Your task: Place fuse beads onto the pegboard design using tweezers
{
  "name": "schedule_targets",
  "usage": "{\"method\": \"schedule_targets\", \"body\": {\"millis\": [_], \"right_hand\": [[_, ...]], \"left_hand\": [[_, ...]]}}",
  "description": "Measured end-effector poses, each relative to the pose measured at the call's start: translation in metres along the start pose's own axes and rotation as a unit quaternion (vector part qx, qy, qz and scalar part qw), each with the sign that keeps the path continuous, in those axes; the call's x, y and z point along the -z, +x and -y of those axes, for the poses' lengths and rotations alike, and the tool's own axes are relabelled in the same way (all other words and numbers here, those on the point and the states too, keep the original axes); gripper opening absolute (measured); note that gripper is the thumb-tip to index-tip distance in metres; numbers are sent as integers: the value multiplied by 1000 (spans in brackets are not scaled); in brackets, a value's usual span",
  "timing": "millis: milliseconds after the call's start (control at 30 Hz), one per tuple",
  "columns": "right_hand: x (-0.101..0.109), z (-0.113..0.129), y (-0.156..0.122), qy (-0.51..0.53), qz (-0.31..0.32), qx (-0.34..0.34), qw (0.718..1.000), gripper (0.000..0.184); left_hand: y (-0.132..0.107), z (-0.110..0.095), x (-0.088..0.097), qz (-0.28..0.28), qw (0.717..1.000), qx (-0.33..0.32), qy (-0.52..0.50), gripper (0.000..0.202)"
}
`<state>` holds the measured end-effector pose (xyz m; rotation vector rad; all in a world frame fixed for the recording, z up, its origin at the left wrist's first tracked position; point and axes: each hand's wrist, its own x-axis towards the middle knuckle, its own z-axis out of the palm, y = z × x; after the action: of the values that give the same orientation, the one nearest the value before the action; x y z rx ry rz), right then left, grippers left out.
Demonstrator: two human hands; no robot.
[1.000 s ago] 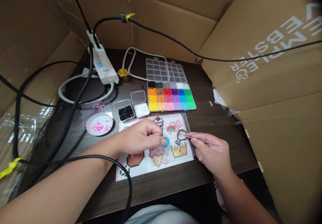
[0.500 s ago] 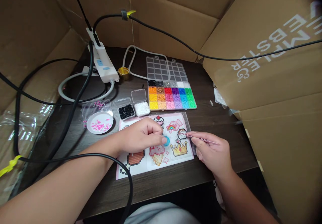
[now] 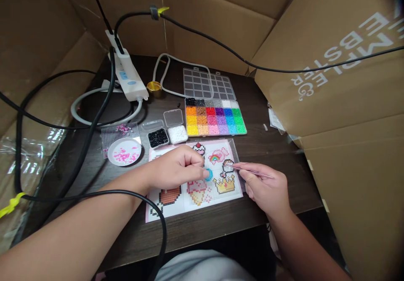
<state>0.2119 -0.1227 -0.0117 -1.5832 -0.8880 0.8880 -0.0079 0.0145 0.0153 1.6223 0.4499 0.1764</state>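
Note:
My left hand [image 3: 178, 168] rests curled on a clear pegboard over a pattern sheet [image 3: 172, 205] with pixel pictures. Its fingertips pinch a small blue round thing [image 3: 208, 174]. My right hand [image 3: 265, 188] is closed on thin metal tweezers [image 3: 249, 171], whose tip touches the sheet by a small bead figure [image 3: 227, 165] above the yellow crown picture [image 3: 225, 184].
A compartment box of coloured beads [image 3: 214, 119] lies behind the sheet with its clear lid [image 3: 208, 86] open. Small tubs of black beads [image 3: 158, 137] and white beads [image 3: 177, 134], a white dish of pink beads [image 3: 124, 151], a power strip [image 3: 128, 76], cables and cardboard walls [image 3: 344, 74] surround the dark table [image 3: 202, 230].
Both hands stay almost still on the sheet; the view has tipped slightly, so everything sits a little higher in the picture.

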Motion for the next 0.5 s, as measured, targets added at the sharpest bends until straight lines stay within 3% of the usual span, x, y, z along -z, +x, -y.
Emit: {"method": "schedule_targets", "body": {"millis": [500], "right_hand": [[3,-5,0,18,-3,4,1000,12]], "left_hand": [[1,1,1,3,1000,-1,1,46]]}}
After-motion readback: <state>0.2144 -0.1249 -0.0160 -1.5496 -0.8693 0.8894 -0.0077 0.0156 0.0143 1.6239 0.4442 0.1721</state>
